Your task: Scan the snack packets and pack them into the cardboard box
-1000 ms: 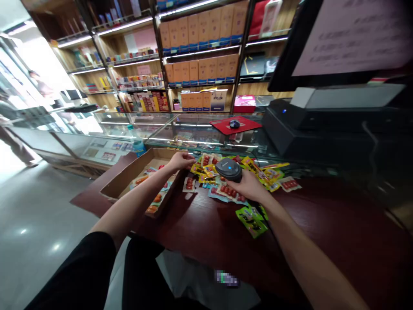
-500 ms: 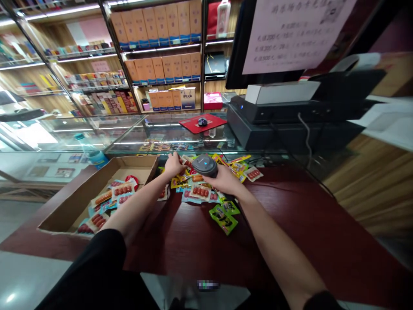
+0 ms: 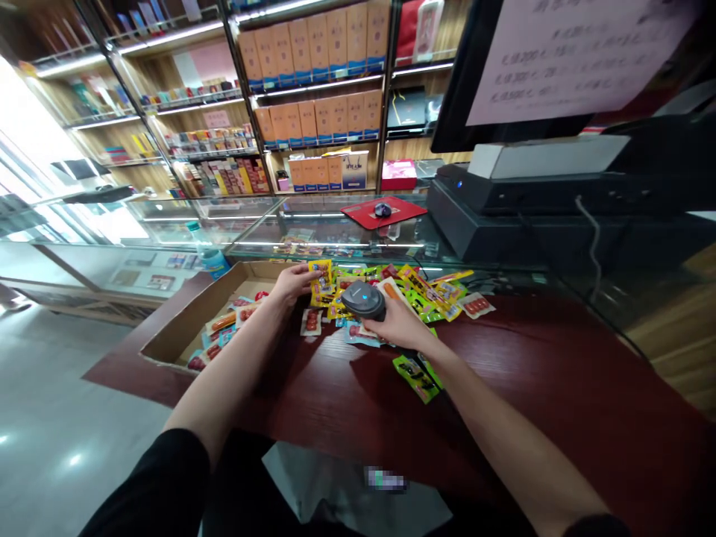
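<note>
My left hand (image 3: 291, 283) is closed on a small yellow snack packet (image 3: 321, 277), held up at the left end of the pile. My right hand (image 3: 400, 325) grips a dark grey handheld scanner (image 3: 363, 300), whose head points left toward the packet and shows a small blue light. Around and under the scanner lie yellow and green packets (image 3: 430, 292) and sausage packs. One small sausage pack (image 3: 311, 322) lies just below the yellow packet. Nearer me, a green packet (image 3: 416, 377) rests on the dark red table (image 3: 335, 403).
An open cardboard box (image 3: 168, 339) with several sausage packs stands at the left, a blue-green bottle (image 3: 212, 257) behind it. Beyond are a glass counter, a red mat (image 3: 363, 214) with a mouse, and a monitor (image 3: 456, 97) above black machines (image 3: 475, 224). A cable runs along the right.
My left hand has come up from the pile with a yellow packet in its fingers. The scanner stays in my right hand. The view has turned left, shifting the scene rightward.
</note>
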Motion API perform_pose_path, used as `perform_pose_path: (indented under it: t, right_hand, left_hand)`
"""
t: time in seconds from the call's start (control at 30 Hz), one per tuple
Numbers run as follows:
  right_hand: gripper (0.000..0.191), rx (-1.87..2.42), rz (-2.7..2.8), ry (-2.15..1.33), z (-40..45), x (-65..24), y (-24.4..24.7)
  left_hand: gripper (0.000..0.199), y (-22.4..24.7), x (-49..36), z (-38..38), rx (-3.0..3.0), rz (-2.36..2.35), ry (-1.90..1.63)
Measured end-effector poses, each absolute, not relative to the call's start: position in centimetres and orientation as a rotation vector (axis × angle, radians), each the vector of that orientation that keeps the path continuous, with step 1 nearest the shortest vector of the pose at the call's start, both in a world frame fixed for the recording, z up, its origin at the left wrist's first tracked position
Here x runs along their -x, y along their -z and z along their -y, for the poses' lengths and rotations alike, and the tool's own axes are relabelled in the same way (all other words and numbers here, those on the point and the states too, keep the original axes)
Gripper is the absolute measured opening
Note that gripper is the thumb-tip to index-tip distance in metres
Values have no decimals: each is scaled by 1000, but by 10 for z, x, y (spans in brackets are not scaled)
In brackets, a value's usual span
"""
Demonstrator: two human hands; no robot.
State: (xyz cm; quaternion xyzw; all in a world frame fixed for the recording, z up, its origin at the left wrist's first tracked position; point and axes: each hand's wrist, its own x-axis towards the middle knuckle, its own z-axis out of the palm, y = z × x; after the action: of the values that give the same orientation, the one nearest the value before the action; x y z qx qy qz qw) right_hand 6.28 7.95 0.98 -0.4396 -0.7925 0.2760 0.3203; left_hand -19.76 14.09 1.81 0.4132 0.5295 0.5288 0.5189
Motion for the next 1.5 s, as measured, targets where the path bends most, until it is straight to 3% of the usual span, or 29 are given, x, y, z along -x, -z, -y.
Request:
perform_pose_path:
  t: [0.33, 1.0, 1.33, 1.5]
  right_hand:
    - [37, 1126, 2113, -728, -67, -48, 1]
    - [41, 1145, 2113, -747, -69, -50, -5]
    - [40, 1136, 2134, -648, -72, -52, -15]
    - [35, 1153, 2130, -606, -78, -56, -9]
  left_hand:
    - [50, -17, 207, -131, -1016, -1220, -1205]
    - [44, -27, 201, -130, -971, -1261, -1247]
    - [44, -96, 331, -59, -1122, -1533, -1546]
    - [45, -101, 352, -32, -1081, -1681, -1622]
